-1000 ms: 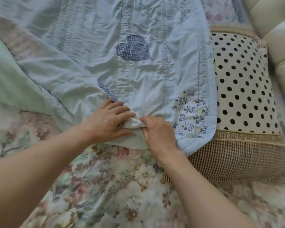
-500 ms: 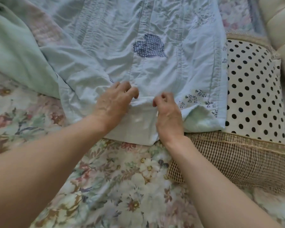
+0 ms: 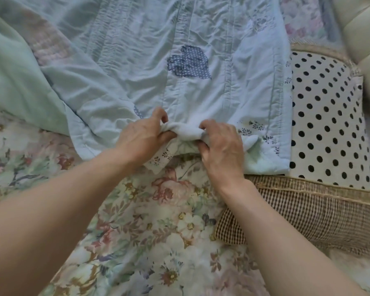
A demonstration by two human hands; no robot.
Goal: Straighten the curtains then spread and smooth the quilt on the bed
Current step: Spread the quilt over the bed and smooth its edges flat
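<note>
A pale blue patchwork quilt (image 3: pixel 137 67) with a dark blue dotted patch lies across the bed, its near edge bunched up in the middle. My left hand (image 3: pixel 144 137) grips that bunched edge from the left, thumb under and fingers over the fold. My right hand (image 3: pixel 221 144) grips the same bunch from the right, fingers curled round the fabric. The two hands sit close together, with a rolled lump of quilt between them. The quilt's right corner is folded under beside my right hand. No curtains are in view.
A floral bedsheet (image 3: pixel 158 221) covers the mattress below the quilt. A pillow with black dots and a checked brown border (image 3: pixel 329 129) lies at the right. A cream padded headboard (image 3: pixel 365 39) stands at the far right. A green blanket (image 3: pixel 13 77) lies left.
Half a second ago both hands rested apart on the quilt's edge; now they have closed together and gathered the edge into a gripped bunch.
</note>
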